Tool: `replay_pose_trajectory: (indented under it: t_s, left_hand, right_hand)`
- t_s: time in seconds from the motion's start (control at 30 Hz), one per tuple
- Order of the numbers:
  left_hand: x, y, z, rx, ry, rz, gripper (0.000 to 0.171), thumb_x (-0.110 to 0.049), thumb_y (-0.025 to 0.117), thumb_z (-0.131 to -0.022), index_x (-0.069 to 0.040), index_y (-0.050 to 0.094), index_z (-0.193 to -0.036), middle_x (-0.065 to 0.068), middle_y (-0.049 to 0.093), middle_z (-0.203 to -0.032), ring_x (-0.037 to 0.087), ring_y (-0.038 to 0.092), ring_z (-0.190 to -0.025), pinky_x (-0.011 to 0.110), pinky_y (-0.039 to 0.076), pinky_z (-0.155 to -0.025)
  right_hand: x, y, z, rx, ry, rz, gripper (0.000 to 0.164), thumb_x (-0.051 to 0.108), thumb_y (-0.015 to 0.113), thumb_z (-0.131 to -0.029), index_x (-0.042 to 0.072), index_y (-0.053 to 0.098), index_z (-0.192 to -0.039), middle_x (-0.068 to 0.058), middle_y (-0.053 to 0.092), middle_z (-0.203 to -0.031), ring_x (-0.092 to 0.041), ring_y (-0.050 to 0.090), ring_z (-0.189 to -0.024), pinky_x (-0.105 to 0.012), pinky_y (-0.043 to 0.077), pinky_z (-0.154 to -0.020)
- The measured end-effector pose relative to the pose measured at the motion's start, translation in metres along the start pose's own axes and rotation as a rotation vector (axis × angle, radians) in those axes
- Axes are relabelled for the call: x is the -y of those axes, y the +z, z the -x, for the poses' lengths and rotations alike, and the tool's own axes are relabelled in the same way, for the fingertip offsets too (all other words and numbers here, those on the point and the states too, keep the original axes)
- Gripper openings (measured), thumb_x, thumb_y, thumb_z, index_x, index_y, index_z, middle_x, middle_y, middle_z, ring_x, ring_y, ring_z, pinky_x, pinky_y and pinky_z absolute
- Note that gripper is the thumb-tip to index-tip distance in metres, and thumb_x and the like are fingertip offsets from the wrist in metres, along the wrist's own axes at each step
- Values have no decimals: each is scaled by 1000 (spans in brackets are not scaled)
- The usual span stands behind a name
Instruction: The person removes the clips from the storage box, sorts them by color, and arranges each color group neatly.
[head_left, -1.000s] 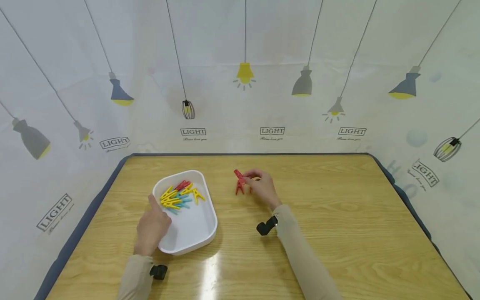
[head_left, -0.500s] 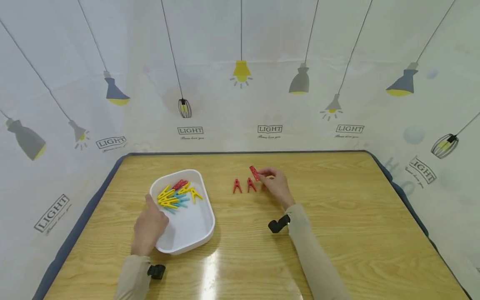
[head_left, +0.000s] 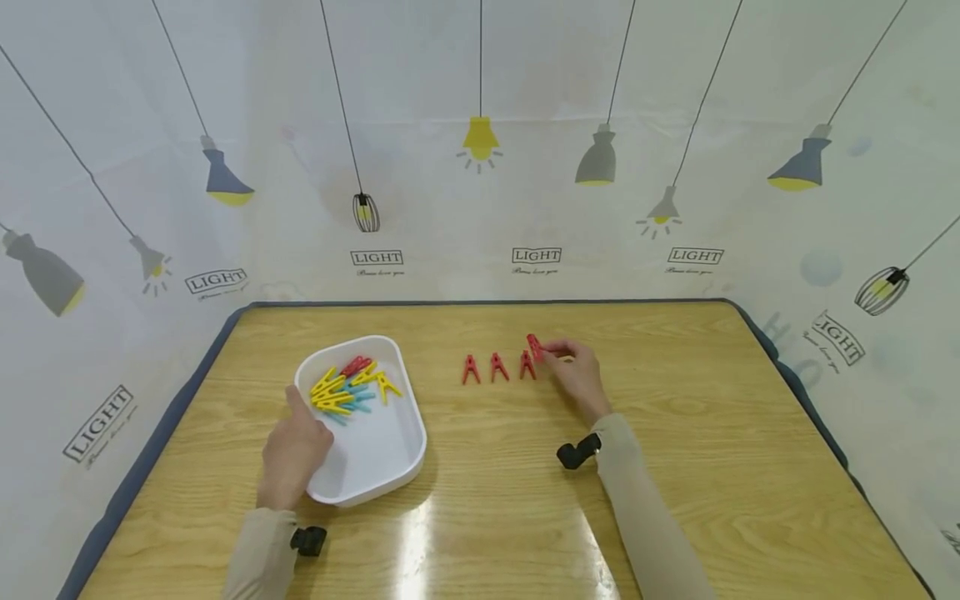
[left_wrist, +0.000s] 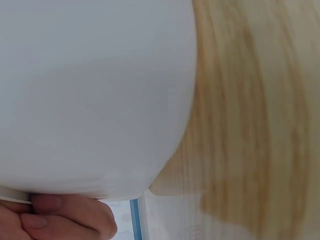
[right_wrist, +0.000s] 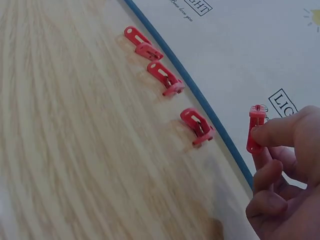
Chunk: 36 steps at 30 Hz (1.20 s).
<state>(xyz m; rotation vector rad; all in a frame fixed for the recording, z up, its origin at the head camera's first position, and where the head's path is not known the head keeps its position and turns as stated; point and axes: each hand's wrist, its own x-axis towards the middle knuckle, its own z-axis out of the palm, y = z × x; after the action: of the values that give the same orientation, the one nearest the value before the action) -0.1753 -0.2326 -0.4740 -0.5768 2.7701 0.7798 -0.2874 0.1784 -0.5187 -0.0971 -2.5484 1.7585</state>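
Observation:
My right hand (head_left: pixel 577 373) pinches a red clothespin (right_wrist: pixel 256 132) between thumb and fingers, raised off the table in the right wrist view. Just left of it, three red clothespins (head_left: pixel 498 367) stand in a row on the table, apart from one another. At the left, my left hand (head_left: pixel 295 446) grips the side of a white plastic tray (head_left: pixel 416 417). In the left wrist view its curled fingers (left_wrist: pixel 65 217) show at the tray's rim. Yellow clothespins (head_left: pixel 330 398), blue ones (head_left: pixel 362 398) and red ones (head_left: pixel 356 365) lie heaped toward the tray's far end.
The wooden table (head_left: pixel 712 433) has a dark blue edge (head_left: pixel 480 302) along its back and sides. Behind it hangs a pale cloth (head_left: pixel 420 100) printed with lamps. Each wrist wears a small black camera, such as the right one (head_left: pixel 577 452).
My right hand has moved to the right with the red clothespin, along the row. Three standing red clothespins now show beside it. My left hand keeps its grip on the tray.

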Motion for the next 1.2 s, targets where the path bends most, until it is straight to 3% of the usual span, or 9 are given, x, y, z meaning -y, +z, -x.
replay_pose_trajectory:
  t_s: [0.27, 0.43, 0.6, 0.9, 1.2]
  left_hand:
    - [1, -1, 1, 5, 1, 4, 81, -12, 45, -100, 1, -12, -157, 27, 56, -90, 29, 58, -69, 30, 46, -52]
    - [0, -2, 1, 2, 1, 22, 80, -11, 46, -99, 1, -9, -156, 28, 55, -93, 31, 58, -70, 30, 46, -52]
    - [1, -2, 2, 0, 8, 26, 80, -11, 46, -99, 1, -9, -156, 28, 56, -93, 31, 58, -71, 30, 46, -52]
    - [-1, -2, 3, 4, 6, 27, 80, -11, 46, -99, 1, -9, -156, 27, 56, -92, 30, 58, -70, 30, 46, -52]
    - [-2, -2, 2, 6, 0, 36, 79, -11, 46, -99, 0, -8, -156, 28, 56, -95, 31, 58, -72, 31, 46, -54]
  right_hand:
    - [-6, -7, 3, -60, 19, 68, 21, 21, 68, -95, 6, 72, -108, -15, 70, -107, -27, 62, -100, -30, 45, -79]
    - [-7, -7, 7, -108, 35, 108, 19, 19, 69, -94, 5, 72, -105, -15, 71, -103, -26, 63, -92, -27, 45, -73]
    - [-10, 0, 12, -164, 29, 166, 19, 21, 67, -94, 6, 72, -103, -14, 71, -98, -25, 63, -84, -27, 46, -66]
    - [-12, 13, 16, -271, 52, 237, 16, 21, 64, -92, 9, 70, -100, -12, 70, -96, -28, 65, -87, -34, 47, -72]
    - [-9, 13, 19, -266, 57, 303, 16, 22, 67, -91, 9, 70, -98, -12, 71, -92, -28, 66, -82, -36, 48, -70]
